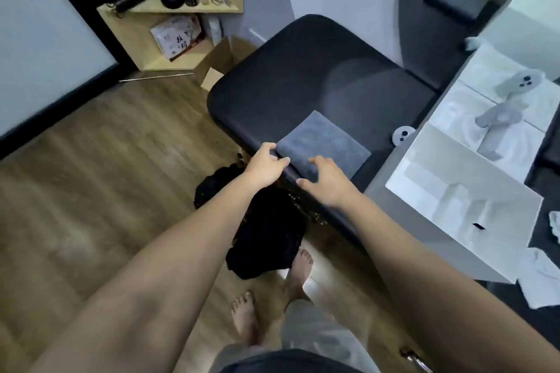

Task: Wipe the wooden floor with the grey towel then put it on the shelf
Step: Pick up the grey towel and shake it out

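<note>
A folded grey towel [325, 142] lies flat on the near end of a black padded bench [303, 76]. My left hand [266, 165] rests at the towel's near-left corner, fingers touching its edge. My right hand [325, 180] hovers over the towel's near edge with fingers spread and curled, touching it but not closed on it. The wooden floor [106, 160] stretches to the left of the bench. A light wooden shelf [181, 36] stands in the far corner, holding bottles, a hair dryer and a box.
A black bag or cloth [263, 221] lies on the floor beside the bench, by my bare feet [266, 297]. An open cardboard box [221, 63] sits between shelf and bench. White open boxes [466, 191] with grey controllers cover the bench's right side.
</note>
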Available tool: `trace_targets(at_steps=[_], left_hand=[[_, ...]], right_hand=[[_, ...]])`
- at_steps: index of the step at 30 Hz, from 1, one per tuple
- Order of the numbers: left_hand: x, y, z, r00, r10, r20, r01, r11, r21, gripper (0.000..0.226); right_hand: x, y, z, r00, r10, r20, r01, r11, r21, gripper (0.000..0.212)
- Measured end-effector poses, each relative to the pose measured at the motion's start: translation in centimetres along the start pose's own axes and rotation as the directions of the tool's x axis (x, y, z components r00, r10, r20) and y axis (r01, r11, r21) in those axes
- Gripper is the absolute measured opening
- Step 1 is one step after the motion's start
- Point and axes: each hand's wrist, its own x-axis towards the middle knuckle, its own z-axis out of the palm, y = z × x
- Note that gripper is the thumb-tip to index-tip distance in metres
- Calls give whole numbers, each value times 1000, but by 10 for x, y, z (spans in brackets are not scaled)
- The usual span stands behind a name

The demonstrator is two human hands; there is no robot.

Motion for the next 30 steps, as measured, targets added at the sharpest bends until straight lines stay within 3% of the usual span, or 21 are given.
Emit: trace_targets(at_steps=[3,8,13,18,22,24,27,30], left_hand=[[19,7,10,994,-112,-11,112,993,-22,55],[49,18,25,961,-274,-22,260,931,-258,79],[61,20,37,922,-387,17,370,867,-333,59],[56,32,35,971,-236,27,226,884,-408,16],[28,63,17,998,-69,-5,60,888,-456,14],[8,86,-1,996,-6,-84,-34,887,-461,12],[-25,122,-25,978,131,-165,-177,937,-301,15],[-65,146,-47,946,322,-38,-323,927,-189,33]], right_hand=[[18,16,2,994,93,57,-93,996,-10,67],[40,41,7,984,109,145,-120,990,72,70],[53,48,9,980,109,164,-127,987,101,69],[60,46,5,988,127,89,-142,971,190,57],[62,28,-6,981,143,-130,-79,910,408,51],[58,11,-15,977,186,-102,-84,780,620,48],[46,-32,-23,989,130,67,-116,417,902,51],[25,-82,-28,999,13,44,-44,8,999,35]])
